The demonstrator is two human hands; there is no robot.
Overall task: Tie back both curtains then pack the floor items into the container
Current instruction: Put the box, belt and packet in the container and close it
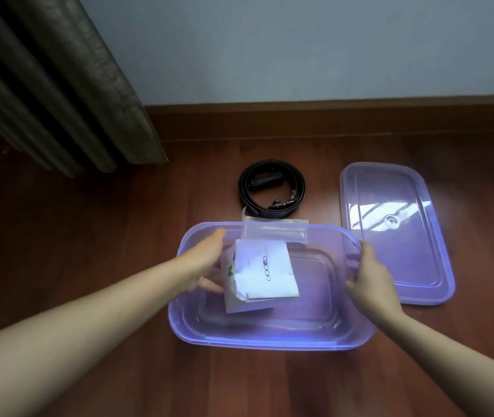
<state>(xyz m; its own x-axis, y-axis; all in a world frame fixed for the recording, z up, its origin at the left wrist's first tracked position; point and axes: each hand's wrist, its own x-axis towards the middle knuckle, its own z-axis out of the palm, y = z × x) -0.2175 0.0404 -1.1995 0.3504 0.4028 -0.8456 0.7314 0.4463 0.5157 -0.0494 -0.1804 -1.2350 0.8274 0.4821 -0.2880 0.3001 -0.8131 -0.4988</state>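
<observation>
A reddish-brown wooden floor [89, 266] runs up to a matching skirting board and a pale blue-grey wall [299, 46]. The left hand [206, 260] reaches in over the near-left rim of the translucent purple plastic container [269, 338], fingers spread loosely around the left edge of a flat white packet in a clear sleeve [262, 273] – it seems to have hold of that edge, though the fingertips are hidden behind it. The packet sits tilted inside the container. The right hand [370, 281] is curled over the container's right rim, thumb on top, gripping it. A second clear plastic sleeve [275, 230] leans across the far rim. Just beyond lies a coiled black leather belt [271, 189] on the floor; the matching purple lid [390, 233] lies flat to the right – just beside the container. A dark, pleated curtain [59, 85] hangs at upper left
</observation>
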